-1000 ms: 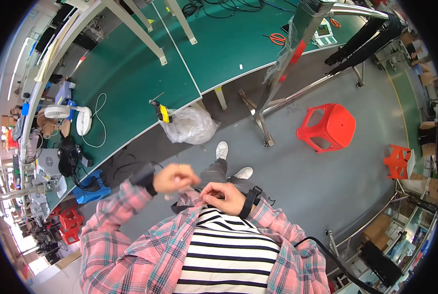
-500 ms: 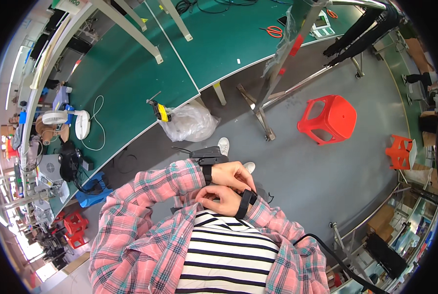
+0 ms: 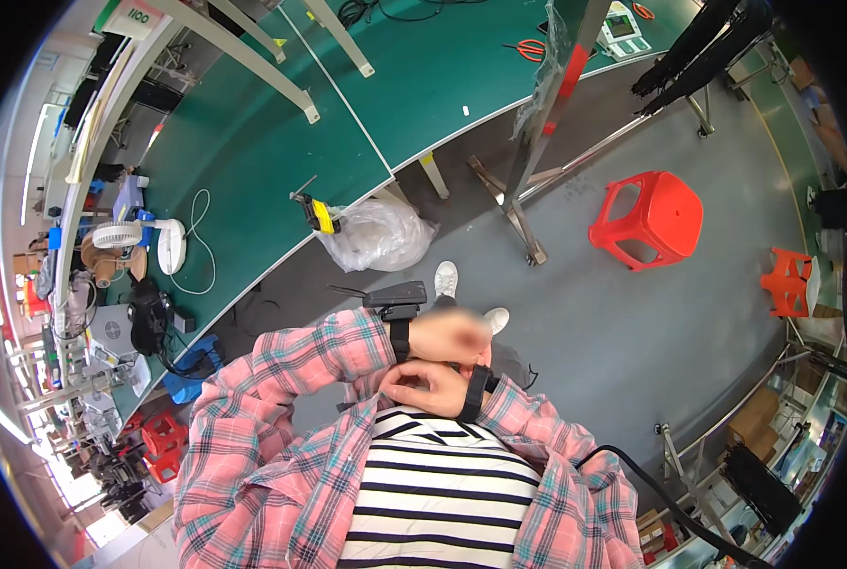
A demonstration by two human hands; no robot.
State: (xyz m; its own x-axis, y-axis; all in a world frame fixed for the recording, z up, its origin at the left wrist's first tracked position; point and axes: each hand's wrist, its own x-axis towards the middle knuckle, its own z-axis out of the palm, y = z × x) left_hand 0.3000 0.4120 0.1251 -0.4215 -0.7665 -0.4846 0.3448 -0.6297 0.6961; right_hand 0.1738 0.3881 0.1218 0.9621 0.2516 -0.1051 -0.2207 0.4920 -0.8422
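Observation:
Both hands are pressed together in front of my chest, above a striped shirt and a pink plaid overshirt. My left hand (image 3: 454,334) reaches across and lies on top of my right hand (image 3: 425,384), close to the black strap (image 3: 478,391) on my right wrist. The left hand is blurred, so its grip is unclear. A black boxy device (image 3: 397,296) sits on a black band on my left wrist. The right hand's fingers are curled in, with nothing visible in them.
A long green workbench (image 3: 281,171) runs along my left with a small fan (image 3: 125,235), a cable and a yellow-black tool (image 3: 321,215) at its edge. A clear plastic bag (image 3: 378,235) hangs below it. A red stool (image 3: 649,220) and a metal stand (image 3: 537,142) stand on the grey floor.
My left hand has swung from my left side across onto my right hand and wrist. The two hands, apart a second ago, now overlap at the chest.

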